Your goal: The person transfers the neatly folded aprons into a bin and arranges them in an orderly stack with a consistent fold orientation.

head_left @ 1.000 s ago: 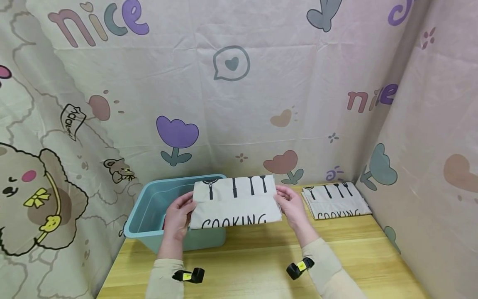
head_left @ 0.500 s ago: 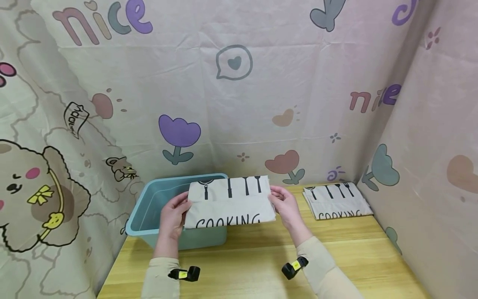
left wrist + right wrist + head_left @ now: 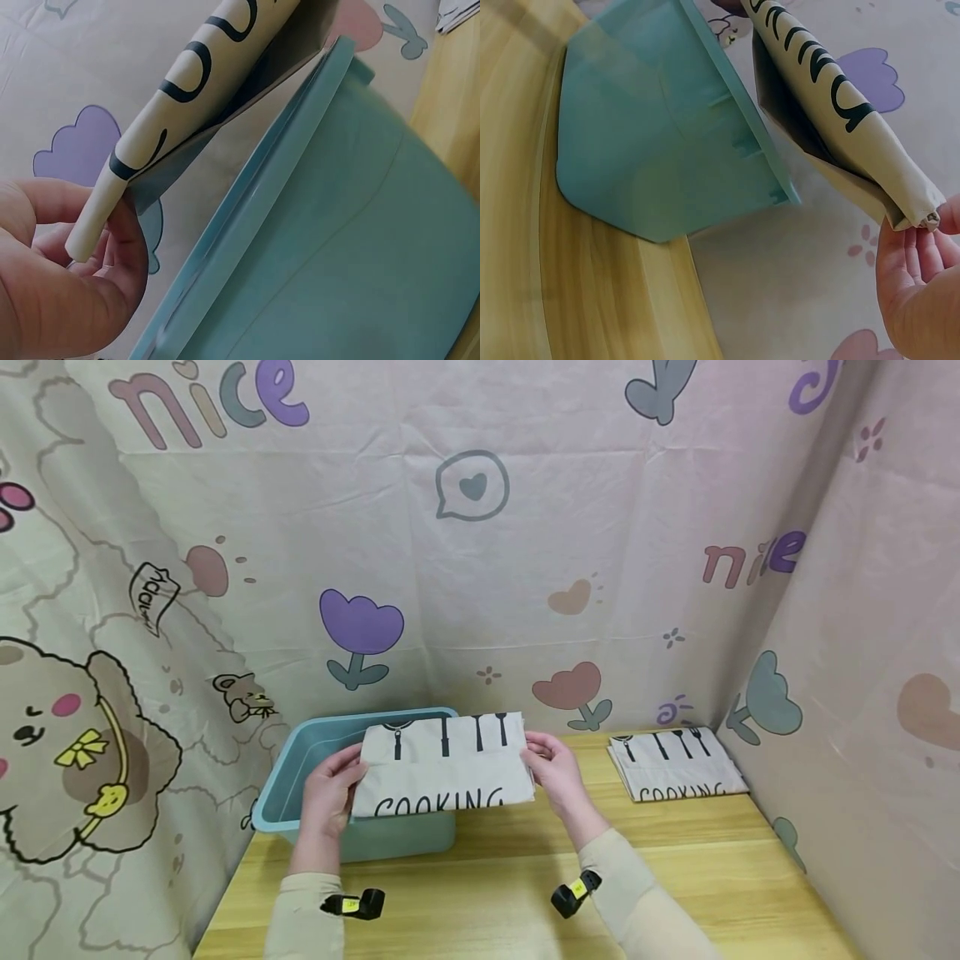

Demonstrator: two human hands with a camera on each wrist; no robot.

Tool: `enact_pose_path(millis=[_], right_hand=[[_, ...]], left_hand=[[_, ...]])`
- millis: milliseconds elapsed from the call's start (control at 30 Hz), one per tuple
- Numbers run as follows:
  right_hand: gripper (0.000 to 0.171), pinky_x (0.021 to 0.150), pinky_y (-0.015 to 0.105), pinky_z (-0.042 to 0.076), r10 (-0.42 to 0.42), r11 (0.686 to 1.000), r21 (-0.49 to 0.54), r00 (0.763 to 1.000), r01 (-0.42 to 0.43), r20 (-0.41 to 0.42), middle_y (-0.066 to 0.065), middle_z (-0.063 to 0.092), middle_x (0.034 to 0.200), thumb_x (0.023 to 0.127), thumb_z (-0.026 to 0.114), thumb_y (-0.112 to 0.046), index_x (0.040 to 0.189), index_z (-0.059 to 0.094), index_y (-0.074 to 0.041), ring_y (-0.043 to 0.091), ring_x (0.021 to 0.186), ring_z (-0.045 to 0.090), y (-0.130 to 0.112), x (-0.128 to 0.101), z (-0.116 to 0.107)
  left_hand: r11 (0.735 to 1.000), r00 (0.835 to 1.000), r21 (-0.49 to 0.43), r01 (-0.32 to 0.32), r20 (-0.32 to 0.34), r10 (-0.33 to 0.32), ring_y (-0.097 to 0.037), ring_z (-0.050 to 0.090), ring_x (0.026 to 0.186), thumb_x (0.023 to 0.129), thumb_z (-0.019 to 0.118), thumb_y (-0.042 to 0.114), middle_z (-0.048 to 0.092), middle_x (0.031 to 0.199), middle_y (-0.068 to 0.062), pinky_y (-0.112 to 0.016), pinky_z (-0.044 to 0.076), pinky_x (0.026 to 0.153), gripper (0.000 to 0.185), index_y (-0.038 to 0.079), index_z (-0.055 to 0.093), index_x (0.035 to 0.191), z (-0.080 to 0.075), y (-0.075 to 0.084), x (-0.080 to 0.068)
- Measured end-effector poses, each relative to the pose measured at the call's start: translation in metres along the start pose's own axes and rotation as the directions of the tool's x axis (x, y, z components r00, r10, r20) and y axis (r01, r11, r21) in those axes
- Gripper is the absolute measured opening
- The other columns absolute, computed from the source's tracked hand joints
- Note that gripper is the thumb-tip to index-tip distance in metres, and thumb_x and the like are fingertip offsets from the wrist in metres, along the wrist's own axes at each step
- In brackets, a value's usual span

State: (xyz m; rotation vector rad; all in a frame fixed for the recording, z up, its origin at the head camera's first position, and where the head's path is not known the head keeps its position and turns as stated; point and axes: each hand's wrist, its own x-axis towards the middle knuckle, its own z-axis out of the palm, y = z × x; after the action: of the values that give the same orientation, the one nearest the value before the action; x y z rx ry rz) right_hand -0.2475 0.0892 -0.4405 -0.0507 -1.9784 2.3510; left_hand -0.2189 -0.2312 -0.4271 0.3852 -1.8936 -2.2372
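A folded white cloth [image 3: 442, 768], printed with black utensils and the word COOKING, hangs level in the air between both hands. The left hand [image 3: 328, 793] grips its left edge, thumb on top and fingers beneath, as the left wrist view also shows. At the opposite edge, the right hand [image 3: 558, 777] pinches the folded layers between thumb and fingers. Beneath and behind the cloth stands a blue-green plastic bin [image 3: 405, 839]; the cloth covers part of its opening. In the right wrist view the cloth [image 3: 832, 97] sags open underneath, above the bin's rim.
A second folded cloth [image 3: 678, 764] with the same print lies at the table's back right corner. The wooden table [image 3: 480, 910] spans the front. Printed curtains [image 3: 480, 568] hang behind it and at both sides. Each wrist carries a black strap camera [image 3: 356, 904].
Both hands have shifted left with the folded cloth, which now covers more of the bin's opening. The second cloth has stayed in place at the right.
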Motion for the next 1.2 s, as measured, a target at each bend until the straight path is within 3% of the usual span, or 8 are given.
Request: enact_pose_path(millis=[300,567,900,1200], right_hand=[[0.035,0.070,0.026,0.055,-0.011,1.000,0.014,0.999,0.011,0.034,0.010,0.063,0.098,0.090,0.062,0.006,0.124,0.059,0.010,0.014,0.081,0.061,0.003,0.000,0.022],[0.037,0.071,0.028,0.055,-0.017,1.000,0.016,0.998,0.016,0.059,0.012,0.063,0.101,0.089,0.063,0.007,0.126,0.058,0.010,0.013,0.083,0.060,0.002,0.002,0.039],[0.035,0.070,0.027,0.053,-0.003,1.000,0.006,0.996,0.002,0.092,0.014,0.063,0.102,0.090,0.062,0.006,0.125,0.058,0.010,0.015,0.084,0.059,-0.002,0.002,0.055],[0.033,0.068,0.026,0.053,-0.043,0.998,-0.036,0.994,0.047,0.102,0.013,0.064,0.099,0.090,0.063,0.004,0.123,0.061,0.009,0.014,0.081,0.059,0.003,0.008,0.067]], left_hand=[[0.997,0.999,0.067,0.024,-0.028,-0.022,0.002,0.062,0.087,0.095,0.060,-0.003,0.065,0.091,0.019,-0.019,0.054,0.076,0.050,-0.005,0.046,0.144,-0.021,0.006,0.004],[0.986,0.996,0.163,0.033,-0.087,-0.019,-0.001,0.062,0.089,0.095,0.062,0.001,0.064,0.091,0.020,-0.017,0.053,0.073,0.048,0.000,0.052,0.141,-0.035,0.011,0.010],[0.980,0.995,0.196,0.013,-0.096,0.006,0.004,0.060,0.085,0.094,0.061,0.000,0.064,0.084,0.023,-0.015,0.051,0.072,0.048,-0.004,0.050,0.141,-0.048,0.017,0.016],[0.968,0.994,0.249,0.034,-0.113,-0.006,0.004,0.058,0.085,0.095,0.062,0.002,0.061,0.088,0.021,-0.014,0.050,0.072,0.049,-0.002,0.050,0.142,-0.056,0.024,0.019]])
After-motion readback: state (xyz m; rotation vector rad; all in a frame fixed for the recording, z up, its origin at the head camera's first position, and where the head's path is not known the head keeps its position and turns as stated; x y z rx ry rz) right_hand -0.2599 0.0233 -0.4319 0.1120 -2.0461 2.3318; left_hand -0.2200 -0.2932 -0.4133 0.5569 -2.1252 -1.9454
